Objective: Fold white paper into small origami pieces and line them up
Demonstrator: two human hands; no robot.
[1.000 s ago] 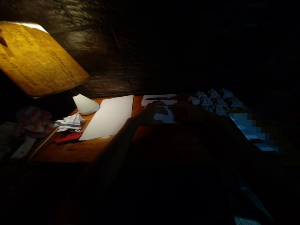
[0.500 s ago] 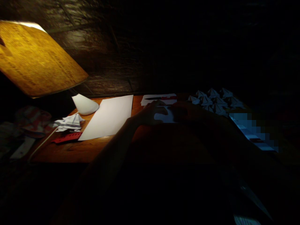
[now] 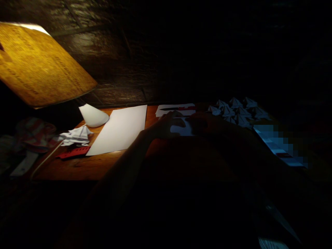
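A small piece of white paper (image 3: 183,130) lies at the middle of the wooden table, between my two hands. My left hand (image 3: 166,126) grips its left side, with the thumb near me and the fingers curled over the far side. On the paper's right edge is my right hand (image 3: 207,122), deep in shadow, its fingers bent onto the paper; their details are hard to make out. Just behind the hands, a knife (image 3: 176,109) with a dark blade and red handle rests on white sheets (image 3: 162,112).
A large white sheet (image 3: 121,129) lies left, near a folded paper shape (image 3: 76,135), a red object (image 3: 74,152) and a lamp's white base (image 3: 94,116). Its yellow shade (image 3: 46,65) hangs above. Several folded paper pieces (image 3: 236,112) stand right, near a bluish lit object (image 3: 276,143), partly pixelated.
The view has shifted very slightly. Both hands stay on the small paper in nearly the same pose.
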